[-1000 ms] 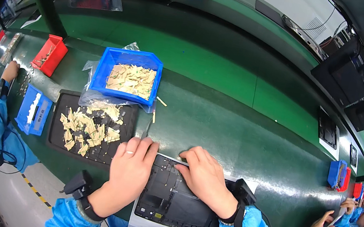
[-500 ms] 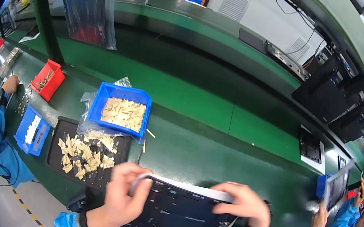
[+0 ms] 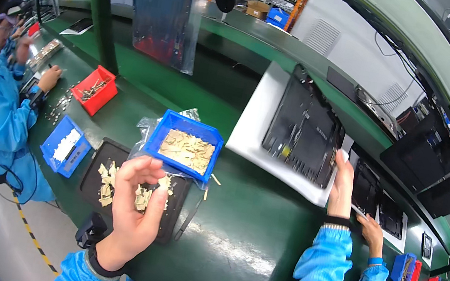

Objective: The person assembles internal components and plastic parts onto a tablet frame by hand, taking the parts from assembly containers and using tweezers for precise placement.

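My right hand (image 3: 342,184) grips the right edge of a flat black electronics housing panel (image 3: 307,127). Small components and a yellow spot show on the panel's face. Beneath it lies a white sheet (image 3: 252,121), jutting out at the left and lower edges; both are above the far part of the bench. My left hand (image 3: 135,209) is raised over a black tray (image 3: 92,181), its fingers loosely curled, thumb apart and nothing held. Pale yellowish strips (image 3: 106,183) lie in the tray, partly hidden by this hand. Behind it a blue bin (image 3: 216,157) holds more such pieces.
A dark slim tool (image 3: 188,220) lies on the green bench (image 3: 243,245). At left are a red bin (image 3: 107,98) and a small blue bin (image 3: 71,161), beside a co-worker (image 3: 0,97). Another person's hand (image 3: 371,233) reaches in at right, near black panels (image 3: 392,217).
The black panel and white sheet have gone from in front of me to the far right of the bench, in my right hand. My left hand has let go and moved slightly left.
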Demonstrator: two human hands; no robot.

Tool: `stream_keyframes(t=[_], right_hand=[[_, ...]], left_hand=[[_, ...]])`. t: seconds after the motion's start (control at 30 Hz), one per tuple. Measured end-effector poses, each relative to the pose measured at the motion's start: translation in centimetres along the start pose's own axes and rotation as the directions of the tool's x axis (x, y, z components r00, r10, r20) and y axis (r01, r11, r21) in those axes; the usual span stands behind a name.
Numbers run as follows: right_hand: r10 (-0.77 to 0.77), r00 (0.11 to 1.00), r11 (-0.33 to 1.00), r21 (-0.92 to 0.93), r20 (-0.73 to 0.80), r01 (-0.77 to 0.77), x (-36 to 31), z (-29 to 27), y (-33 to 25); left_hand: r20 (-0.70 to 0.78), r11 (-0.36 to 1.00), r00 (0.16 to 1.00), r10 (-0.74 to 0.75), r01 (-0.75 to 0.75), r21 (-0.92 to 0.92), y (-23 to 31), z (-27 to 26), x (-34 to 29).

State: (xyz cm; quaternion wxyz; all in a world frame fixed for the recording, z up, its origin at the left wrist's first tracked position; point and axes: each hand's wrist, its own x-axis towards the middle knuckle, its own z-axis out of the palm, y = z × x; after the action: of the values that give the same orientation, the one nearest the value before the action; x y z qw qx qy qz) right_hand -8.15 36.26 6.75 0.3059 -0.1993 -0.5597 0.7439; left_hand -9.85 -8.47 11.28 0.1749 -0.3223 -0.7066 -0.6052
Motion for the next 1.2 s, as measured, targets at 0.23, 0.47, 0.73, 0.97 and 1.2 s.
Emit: stream_keyframes(t=[0.23, 0.47, 0.73, 0.97, 1.2], right_hand=[[-0.295, 0.928, 0.708, -0.704, -0.225, 0.055, 5.7, -1.4, 5.0], [-0.270, 0.931, 0.722, -0.587, 0.247, 0.366, -12.9, 5.1, 6.4], [-0.102, 0.720, 0.402, -0.634, 0.686, 0.661, -21.2, 8.7, 5.3], [-0.055, 0.784, 0.539, -0.643, 0.618, 0.545, -20.9, 7.5, 5.5], [-0.005, 0.821, 0.628, -0.637, 0.571, 0.447, -21.1, 8.7, 4.2]], left_hand=[[-0.083, 0.938, 0.970, -0.227, 0.241, 0.248, -1.3, -4.9, -2.1], [0.128, 0.720, 0.979, -0.158, 0.026, 0.694, -3.7, -6.1, -3.4], [0.255, 0.633, 0.964, -0.078, -0.150, 0.760, -6.9, -0.7, -2.1], [0.337, 0.486, 0.941, -0.038, -0.277, 0.829, -5.5, -0.3, -3.2], [0.233, 0.643, 0.972, -0.029, -0.160, 0.748, -4.0, -2.8, -2.2]])
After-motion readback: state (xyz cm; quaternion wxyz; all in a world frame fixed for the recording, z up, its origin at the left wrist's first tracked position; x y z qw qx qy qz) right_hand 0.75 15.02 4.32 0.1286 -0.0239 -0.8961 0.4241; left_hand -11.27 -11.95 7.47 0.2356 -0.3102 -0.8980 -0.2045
